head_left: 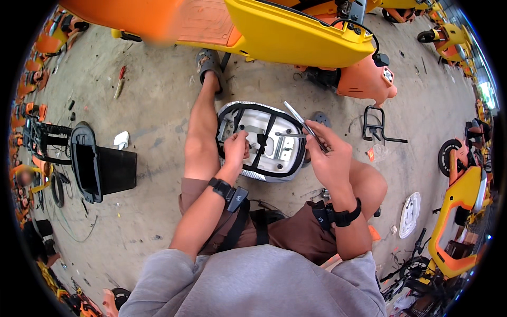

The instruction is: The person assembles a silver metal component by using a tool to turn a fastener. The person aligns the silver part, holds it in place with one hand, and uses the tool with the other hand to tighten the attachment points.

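Between the person's bent legs, an upturned scooter seat [281,150] sits low above or on the concrete floor [158,105], its pale underside facing up, edged by a black rim and crossed by black straps [270,126] that meet in a bunched knot near the middle. The left hand [236,148] is over the seat's left side with its fingers curled together; whether they pinch anything cannot be told. The right hand [328,147], well apart from it at the seat's right edge, is clamped on a slim silver metal tool [297,114] that points up and to the left; a thinner metal shaft [290,135] reaches left from the same fingers across the seat, and whether it belongs to the same tool is unclear. Each wrist wears a black strapped device. Grey clogs are on the feet, one beyond the seat and the other partly hidden just beside its right edge. Farther left on the floor are a white cloth [121,140], a black plastic bin [119,171] and a red-handled tool [121,82]. To the right lie a black tubular bracket [374,124] and a white oval panel [410,215]. Past the far foot stands a yellow and orange scooter [296,39], with more scooters around the edges.
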Tool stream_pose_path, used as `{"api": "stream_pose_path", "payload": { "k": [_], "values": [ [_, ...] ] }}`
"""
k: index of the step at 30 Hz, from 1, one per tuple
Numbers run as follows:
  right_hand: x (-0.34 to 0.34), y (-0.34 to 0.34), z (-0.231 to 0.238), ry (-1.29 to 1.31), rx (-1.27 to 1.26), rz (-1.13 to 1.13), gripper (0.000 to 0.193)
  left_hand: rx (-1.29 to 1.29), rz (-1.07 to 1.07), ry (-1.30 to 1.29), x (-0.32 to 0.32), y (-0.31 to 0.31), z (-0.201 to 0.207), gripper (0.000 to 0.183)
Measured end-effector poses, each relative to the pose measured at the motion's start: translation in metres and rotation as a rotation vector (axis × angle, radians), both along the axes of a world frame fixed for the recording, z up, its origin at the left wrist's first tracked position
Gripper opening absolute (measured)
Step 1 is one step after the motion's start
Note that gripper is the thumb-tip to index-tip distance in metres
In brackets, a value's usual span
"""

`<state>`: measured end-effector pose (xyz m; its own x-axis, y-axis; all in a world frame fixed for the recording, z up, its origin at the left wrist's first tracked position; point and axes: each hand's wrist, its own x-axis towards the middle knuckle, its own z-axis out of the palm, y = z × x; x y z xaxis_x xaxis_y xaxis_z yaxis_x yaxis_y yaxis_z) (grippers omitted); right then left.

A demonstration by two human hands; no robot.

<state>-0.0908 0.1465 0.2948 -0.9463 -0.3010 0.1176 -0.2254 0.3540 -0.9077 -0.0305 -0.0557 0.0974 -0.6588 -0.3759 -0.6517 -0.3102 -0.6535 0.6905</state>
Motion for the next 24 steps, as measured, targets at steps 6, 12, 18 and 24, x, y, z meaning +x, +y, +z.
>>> {"api": "stream_pose_path", "payload": {
  "k": [6, 12, 18, 24],
  "values": [
    [-0.001, -0.02, -0.003, -0.043, -0.043, 0.069, 0.025, -1.027, -0.564, -0.198, 0.017, 0.05, -0.071, 0.03],
    [0.003, -0.026, -0.013, -0.011, 0.095, 0.211, 0.026, -1.026, -1.072, -0.158, 0.029, 0.058, -0.047, 0.03],
    [0.0, -0.028, -0.016, 0.026, 0.154, 0.248, 0.029, -1.054, -1.248, -0.164, 0.029, 0.06, -0.046, 0.041],
    [0.003, -0.033, -0.016, -0.018, 0.138, 0.25, 0.027, -1.09, -1.22, -0.159, 0.033, 0.061, -0.042, 0.055]
  ]
}}
